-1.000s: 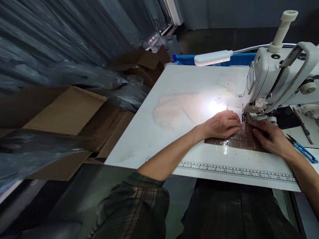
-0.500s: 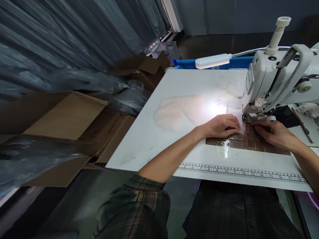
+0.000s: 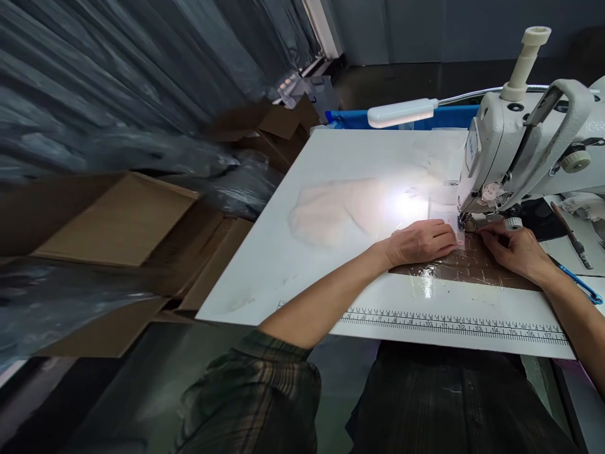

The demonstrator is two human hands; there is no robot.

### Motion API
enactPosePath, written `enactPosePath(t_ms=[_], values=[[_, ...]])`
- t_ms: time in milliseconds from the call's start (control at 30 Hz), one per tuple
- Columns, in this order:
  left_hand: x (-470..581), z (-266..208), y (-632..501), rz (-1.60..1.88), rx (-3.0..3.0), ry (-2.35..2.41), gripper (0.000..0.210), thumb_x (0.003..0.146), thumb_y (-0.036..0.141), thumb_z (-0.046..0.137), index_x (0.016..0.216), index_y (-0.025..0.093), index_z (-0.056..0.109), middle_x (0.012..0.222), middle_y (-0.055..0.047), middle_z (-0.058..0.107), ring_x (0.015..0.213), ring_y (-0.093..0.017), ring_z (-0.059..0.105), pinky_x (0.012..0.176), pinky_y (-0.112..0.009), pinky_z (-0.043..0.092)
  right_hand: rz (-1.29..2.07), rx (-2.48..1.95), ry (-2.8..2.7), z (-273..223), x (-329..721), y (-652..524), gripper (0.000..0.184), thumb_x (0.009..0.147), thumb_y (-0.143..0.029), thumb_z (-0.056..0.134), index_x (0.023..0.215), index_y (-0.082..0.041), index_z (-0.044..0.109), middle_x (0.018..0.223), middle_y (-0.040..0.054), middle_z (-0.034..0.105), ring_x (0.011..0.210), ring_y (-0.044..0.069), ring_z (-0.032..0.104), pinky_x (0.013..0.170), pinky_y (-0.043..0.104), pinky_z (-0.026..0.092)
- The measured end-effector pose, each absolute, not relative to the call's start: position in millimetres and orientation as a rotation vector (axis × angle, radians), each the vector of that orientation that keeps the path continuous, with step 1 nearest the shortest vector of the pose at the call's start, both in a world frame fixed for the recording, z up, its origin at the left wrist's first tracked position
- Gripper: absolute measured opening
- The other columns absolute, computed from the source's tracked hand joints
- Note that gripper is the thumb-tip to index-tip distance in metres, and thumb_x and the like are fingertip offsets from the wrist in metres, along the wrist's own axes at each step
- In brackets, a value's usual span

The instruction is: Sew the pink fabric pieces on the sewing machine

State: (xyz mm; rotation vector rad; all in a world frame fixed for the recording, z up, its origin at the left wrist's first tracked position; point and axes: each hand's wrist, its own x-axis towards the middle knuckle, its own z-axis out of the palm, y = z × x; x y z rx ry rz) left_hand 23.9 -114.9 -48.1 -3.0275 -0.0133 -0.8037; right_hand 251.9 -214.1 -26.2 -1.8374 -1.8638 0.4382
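Note:
At the sewing machine (image 3: pixel 501 151), both of my hands are close to the needle and presser foot. My left hand (image 3: pixel 422 242) lies just left of the foot with its fingers curled down and close together, by a clear strip fixed to the table. Right of the foot, my right hand (image 3: pixel 515 251) is closed in a pinch, thumb and forefinger together. What either hand grips is too small or hidden to tell. Under both hands lies a brown sheet (image 3: pixel 467 272) covered with shiny clear tape.
The white table (image 3: pixel 265 252) carries a printed ruler (image 3: pixel 425 323) along its front edge. A blue-handled tool (image 3: pixel 579 284) lies beside my right forearm, near a dark pen-like tool (image 3: pixel 574 243). A lamp (image 3: pixel 401 113) shines from behind. Cardboard boxes (image 3: pixel 118 221) stand left.
My right hand has shifted slightly, and the blue-handled tool beside that forearm now shows. My left hand stays nearly in place, its fingers a little lower. The view has moved slightly.

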Motion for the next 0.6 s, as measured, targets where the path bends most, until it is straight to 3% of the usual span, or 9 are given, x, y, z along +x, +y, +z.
enactPosePath(t_ms=[167,300,500,600], values=[[22.3,-48.4,-112.1,-0.704,-3.101,-0.053,0.026,0.105,0.024,0.044,0.096,0.016,0.067,0.094,-0.006,0.074,0.084,-0.014,0.067,0.079,-0.03,0.055,0.357,-1.775,-1.934,-30.4,252.4,-214.4,0.028,0.089,-0.034,0.05,0.086,-0.02,0.074,0.091,0.0102,0.07,0.072,0.02,0.065,0.066,0.032,0.051],[22.1,-47.2,-112.0,-0.694,-3.138,-0.059,0.025,0.105,0.024,0.044,0.097,0.02,0.067,0.1,-0.004,0.074,0.084,-0.015,0.066,0.076,-0.031,0.05,0.336,-1.698,-1.957,-34.1,252.3,-216.9,0.029,0.089,-0.032,0.05,0.091,-0.018,0.076,0.092,0.0107,0.07,0.071,0.019,0.065,0.067,0.032,0.053],[20.1,-42.8,-114.9,-0.758,-3.232,-0.191,0.022,0.1,0.026,0.051,0.115,0.013,0.06,0.108,-0.012,0.069,0.09,-0.018,0.065,0.077,-0.033,0.051,0.29,-1.672,-2.121,-39.2,250.4,-221.7,0.039,0.095,-0.034,0.046,0.12,-0.026,0.075,0.1,0.0091,0.068,0.084,0.021,0.066,0.074,0.035,0.054],[20.5,-43.9,-114.3,-0.745,-3.269,-0.167,0.021,0.1,0.027,0.051,0.11,0.014,0.063,0.11,-0.013,0.069,0.094,-0.018,0.065,0.081,-0.033,0.052,0.22,-1.77,-2.206,-40.4,249.6,-223.0,0.043,0.095,-0.034,0.044,0.129,-0.03,0.071,0.1,0.0097,0.067,0.084,0.023,0.065,0.071,0.036,0.053]])
